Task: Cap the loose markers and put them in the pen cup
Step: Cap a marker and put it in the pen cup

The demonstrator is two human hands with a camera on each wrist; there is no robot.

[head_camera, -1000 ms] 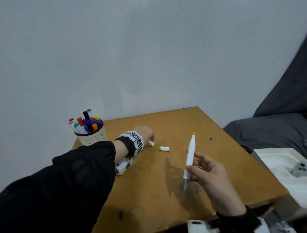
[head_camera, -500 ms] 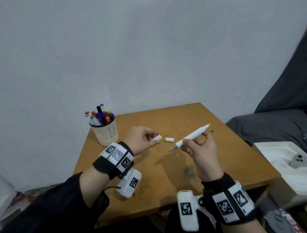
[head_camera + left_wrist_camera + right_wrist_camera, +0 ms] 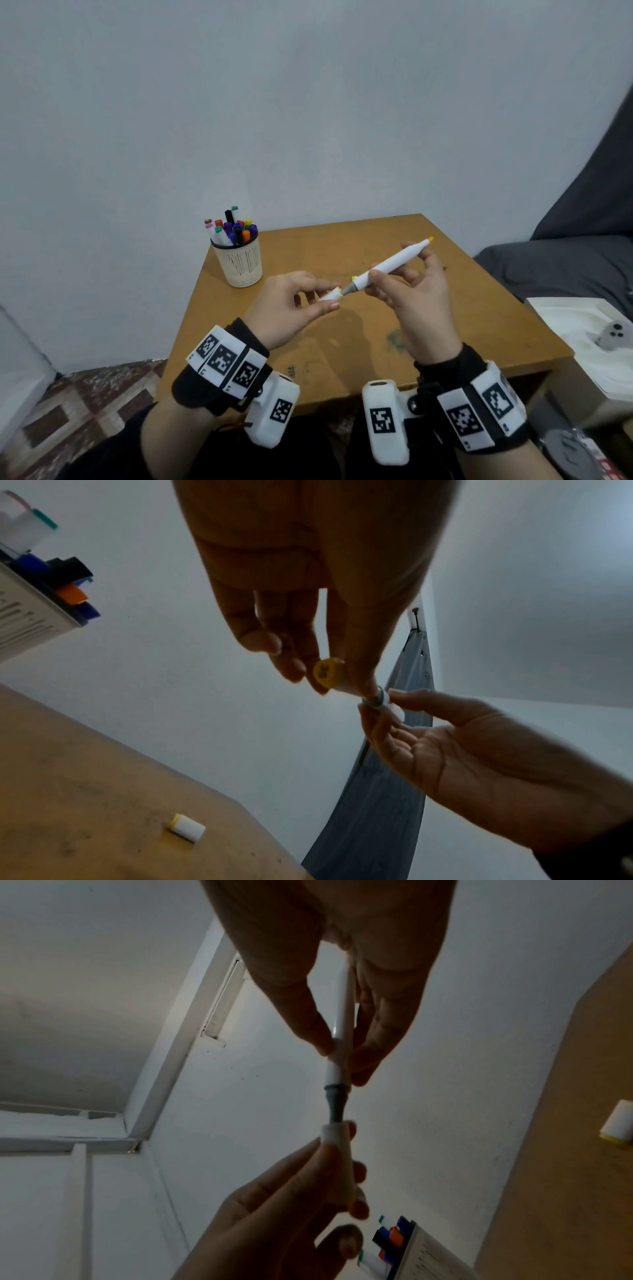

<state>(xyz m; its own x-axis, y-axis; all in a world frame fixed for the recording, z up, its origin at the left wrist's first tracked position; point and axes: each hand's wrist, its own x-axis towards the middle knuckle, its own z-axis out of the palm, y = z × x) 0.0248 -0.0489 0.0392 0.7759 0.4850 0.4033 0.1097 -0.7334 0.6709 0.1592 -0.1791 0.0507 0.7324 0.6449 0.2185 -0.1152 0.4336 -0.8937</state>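
My right hand holds a white marker above the wooden table, grey nib pointing left and yellow tip up to the right. My left hand pinches a white cap with a yellow end, its mouth at the nib. In the right wrist view the nib enters the cap. A second white and yellow cap lies loose on the table. The cream pen cup with several capped markers stands at the table's back left.
A white box holding a grey object sits just right of the table. Dark grey fabric lies behind it. A wall backs the table, and patterned floor shows at the left.
My hands have come together above the table. The left hand lifted the cap and brought it right to the marker's nib, and the right hand tilted the marker's nib toward it.
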